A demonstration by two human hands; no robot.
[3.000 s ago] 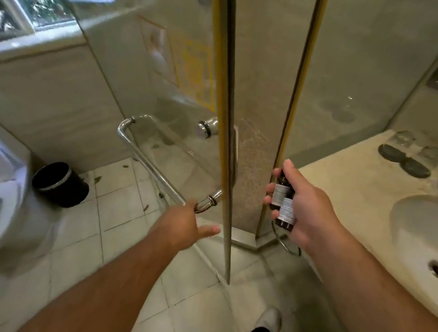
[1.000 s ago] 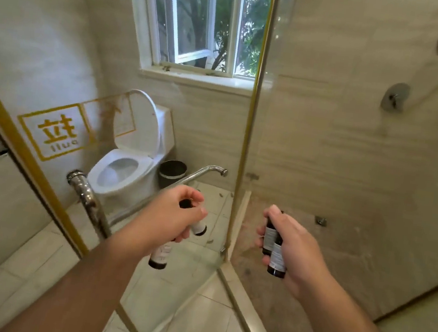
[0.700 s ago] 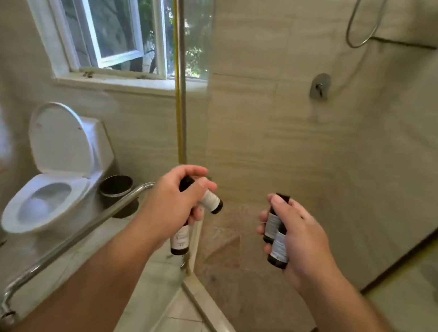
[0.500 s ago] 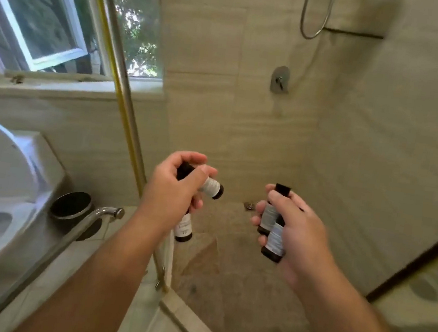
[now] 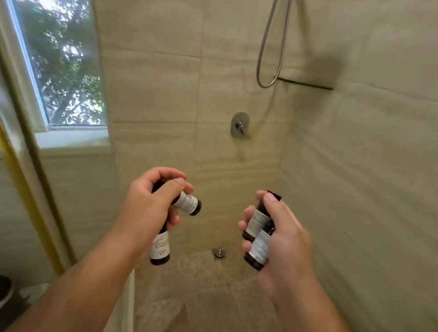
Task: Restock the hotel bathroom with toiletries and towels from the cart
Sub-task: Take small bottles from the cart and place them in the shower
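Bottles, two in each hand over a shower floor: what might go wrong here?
The left hand grips a downward bottle and a sideways bottle splayed apart. The sideways one, sticking out past the thumb, could slip and hit the shower floor. The right hand holds its own pair of bottles, so neither hand is free to catch a drop or steady a bottle while placing it.

Glossy dark toiletry bottles bear matt pale labels; shower hose and mixer valve are shiny metal, wall tiles smooth, matt.
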